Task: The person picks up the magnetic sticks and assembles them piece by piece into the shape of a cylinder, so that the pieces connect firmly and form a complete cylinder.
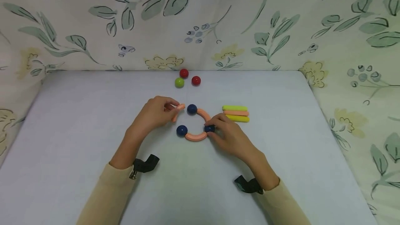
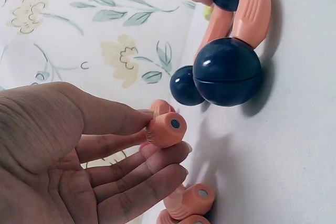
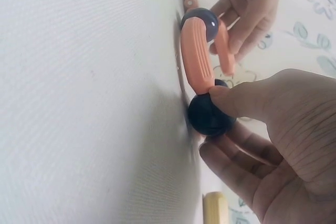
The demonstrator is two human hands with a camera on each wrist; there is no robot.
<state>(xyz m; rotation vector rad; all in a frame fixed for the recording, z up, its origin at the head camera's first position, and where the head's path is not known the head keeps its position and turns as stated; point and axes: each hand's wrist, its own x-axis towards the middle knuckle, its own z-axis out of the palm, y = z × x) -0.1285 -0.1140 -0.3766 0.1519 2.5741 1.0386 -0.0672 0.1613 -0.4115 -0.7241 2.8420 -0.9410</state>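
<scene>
Step looks like ring-building: curved sticks bridging dark blue balls, with the left side open. Right hand [image 1: 229, 133] pinches the right blue ball [image 3: 210, 116] between thumb and fingers, apparently steadying it on the white table [image 1: 78, 141]. One curved peach stick [image 1: 196, 137] runs from there to the left blue ball [image 1: 182, 131]; another peach arc [image 1: 204, 114] runs up to the far blue ball [image 1: 192, 109].

Left hand [image 1: 156, 112] pinches a loose curved stick [image 2: 167, 130] by thumb and fingertips, raised off the table just left of the ring, not touching either ball. Its near end shows a grey disc [image 2: 175, 124] — probably a magnet. More peach pieces [image 2: 198, 199] lie on the table below that hand; count unclear.

Next move likely calls for turning the loose stick so its bow faces outward, then seating one end on the far ball and the other on the left ball — right hand keeping the ring put. Risk: a pull could drag a ball out of line.

Unused: straight sticks [image 1: 237, 118] to the right, two red balls [image 1: 196, 80] and a green ball [image 1: 179, 82] near the far edge.
</scene>
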